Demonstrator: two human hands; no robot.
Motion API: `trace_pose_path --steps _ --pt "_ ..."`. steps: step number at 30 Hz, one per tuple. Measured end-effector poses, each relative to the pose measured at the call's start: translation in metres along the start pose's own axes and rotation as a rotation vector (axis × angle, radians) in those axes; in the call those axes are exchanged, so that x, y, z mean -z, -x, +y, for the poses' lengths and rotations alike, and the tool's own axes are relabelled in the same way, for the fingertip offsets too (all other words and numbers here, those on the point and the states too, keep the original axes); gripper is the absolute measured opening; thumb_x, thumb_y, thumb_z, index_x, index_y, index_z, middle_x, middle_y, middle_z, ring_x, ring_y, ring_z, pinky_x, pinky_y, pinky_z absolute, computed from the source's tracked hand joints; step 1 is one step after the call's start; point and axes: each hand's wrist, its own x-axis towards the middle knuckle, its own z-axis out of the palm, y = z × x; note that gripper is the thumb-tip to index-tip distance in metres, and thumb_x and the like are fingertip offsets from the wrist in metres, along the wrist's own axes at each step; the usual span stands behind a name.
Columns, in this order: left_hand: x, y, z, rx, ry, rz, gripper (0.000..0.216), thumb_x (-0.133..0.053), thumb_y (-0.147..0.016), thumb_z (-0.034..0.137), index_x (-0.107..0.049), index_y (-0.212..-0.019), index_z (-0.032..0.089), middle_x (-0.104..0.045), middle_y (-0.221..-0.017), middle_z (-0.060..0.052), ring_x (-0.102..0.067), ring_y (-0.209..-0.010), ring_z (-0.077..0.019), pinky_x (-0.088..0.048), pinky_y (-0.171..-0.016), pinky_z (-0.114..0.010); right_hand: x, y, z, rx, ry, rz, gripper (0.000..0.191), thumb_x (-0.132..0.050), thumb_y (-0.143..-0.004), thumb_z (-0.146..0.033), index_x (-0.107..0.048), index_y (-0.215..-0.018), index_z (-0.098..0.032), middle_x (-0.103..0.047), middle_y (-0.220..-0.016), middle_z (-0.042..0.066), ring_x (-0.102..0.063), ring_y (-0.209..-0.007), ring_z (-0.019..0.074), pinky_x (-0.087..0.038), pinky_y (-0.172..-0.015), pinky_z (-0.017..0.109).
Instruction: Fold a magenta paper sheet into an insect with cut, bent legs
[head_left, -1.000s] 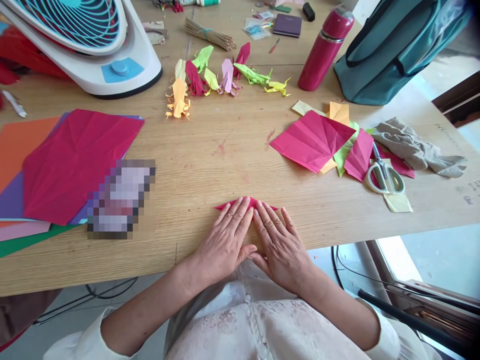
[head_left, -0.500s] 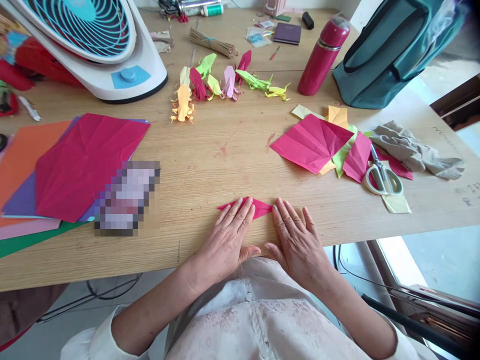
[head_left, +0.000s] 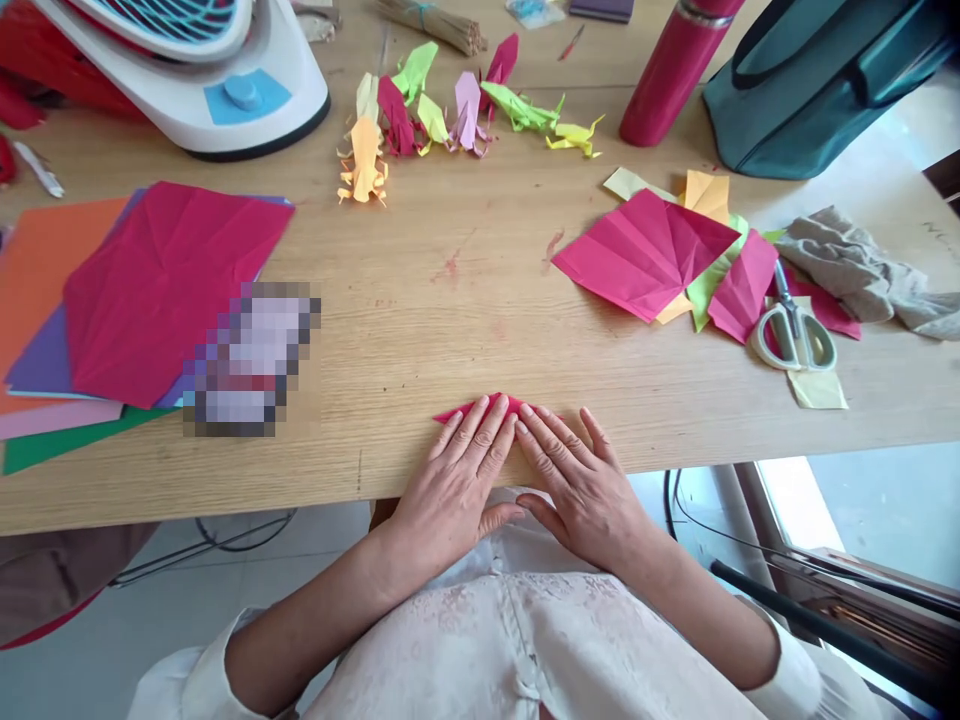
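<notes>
Paper point(head_left: 463, 408), folded, its long axis running left to right, lies under the far ends of left hand point(head_left: 456, 490) and right hand point(head_left: 583, 488) alike, both flat, grasping nothing.

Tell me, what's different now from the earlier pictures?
The right hand moved outward to the right tip of the folded red paper, uncovering more of it, then back inward beside the left hand, over that side again. The left hand stayed resting on the paper; the scissors and folded-paper figures stayed put.
</notes>
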Motion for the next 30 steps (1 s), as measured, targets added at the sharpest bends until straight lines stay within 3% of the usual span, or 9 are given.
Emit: trace_pose_path --steps 6,12,16,20,30 --pt "-0.003 0.025 -0.001 0.023 -0.023 0.042 0.078 -0.045 -0.100 0.052 -0.024 -0.158 0.006 -0.035 -0.161 -0.019 -0.035 -0.149 -0.0330 -0.024 -0.122 -0.052 -0.006 0.021 -0.004 -0.012 -0.002 0.012 0.063 -0.048 -0.102 -0.034 -0.027 -0.158 -0.013 -0.042 -0.158 0.015 -0.036 -0.150 0.0247 -0.018 -0.125 0.054" --pt "0.007 0.047 -0.005 0.032 -0.032 0.104 0.064 -0.048 -0.101 0.043 -0.039 -0.150 0.003 -0.047 -0.153 -0.022 -0.046 -0.142 -0.0344 -0.026 -0.120 -0.056 -0.012 0.024 -0.005 -0.006 0.005 0.142 0.057 -0.056 -0.099 -0.027 -0.040 -0.152 -0.014 -0.053 -0.150 0.015 -0.046 -0.143 0.0246 -0.026 -0.123 0.050" --pt "0.010 0.045 -0.005 -0.014 0.028 0.251 0.043 -0.057 -0.098 0.027 -0.055 -0.137 0.009 -0.064 -0.138 -0.016 -0.059 -0.130 -0.0285 -0.038 -0.114 -0.049 -0.018 0.022 -0.004 0.007 -0.066 0.262 0.059 -0.062 -0.095 -0.022 -0.043 -0.150 -0.019 -0.065 -0.139 0.012 -0.055 -0.135 0.0228 -0.036 -0.119 0.046" --pt "0.006 0.040 -0.005 -0.044 0.072 0.310 0.035 -0.062 -0.093 0.014 -0.062 -0.128 0.012 -0.070 -0.130 -0.011 -0.064 -0.121 -0.0241 -0.044 -0.108 -0.042 -0.023 0.023 -0.002 0.003 -0.091 0.319 0.055 -0.064 -0.093 -0.021 -0.048 -0.146 -0.022 -0.070 -0.131 0.010 -0.062 -0.127 0.0217 -0.038 -0.118 0.045" --pt "0.000 0.028 0.001 -0.087 0.153 0.386 0.033 -0.065 -0.091 0.012 -0.064 -0.124 0.012 -0.074 -0.116 -0.010 -0.065 -0.108 -0.0237 -0.050 -0.098 -0.042 -0.028 0.015 -0.010 -0.086 -0.063 0.433 0.024 -0.071 -0.089 -0.027 -0.066 -0.112 -0.029 -0.077 -0.112 0.003 -0.069 -0.109 0.0220 -0.042 -0.108 0.044"
